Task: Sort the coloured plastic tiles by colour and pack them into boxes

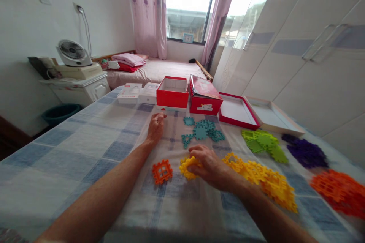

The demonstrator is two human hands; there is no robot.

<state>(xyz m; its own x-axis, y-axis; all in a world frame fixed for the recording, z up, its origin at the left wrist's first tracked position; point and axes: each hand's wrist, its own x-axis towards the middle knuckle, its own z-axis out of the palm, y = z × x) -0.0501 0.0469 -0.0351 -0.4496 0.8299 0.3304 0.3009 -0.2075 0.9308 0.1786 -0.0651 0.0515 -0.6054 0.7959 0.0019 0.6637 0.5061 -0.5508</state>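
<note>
My right hand (209,166) is closed around a yellow interlocking tile (186,167) on the checked cloth. Just left of it lies a single orange tile (162,171). My left hand (155,126) reaches forward with fingers pinched on a small red piece (163,110) near the red boxes. Several teal tiles (202,131) lie between the two hands and beyond. A heap of yellow tiles (264,178) stretches along my right forearm.
Piles of green tiles (264,142), purple tiles (305,152) and orange tiles (339,191) lie to the right. Two red boxes (172,93), a red lid (238,112) and a white tray (270,115) stand at the far edge. A wardrobe is on the right, a bed beyond.
</note>
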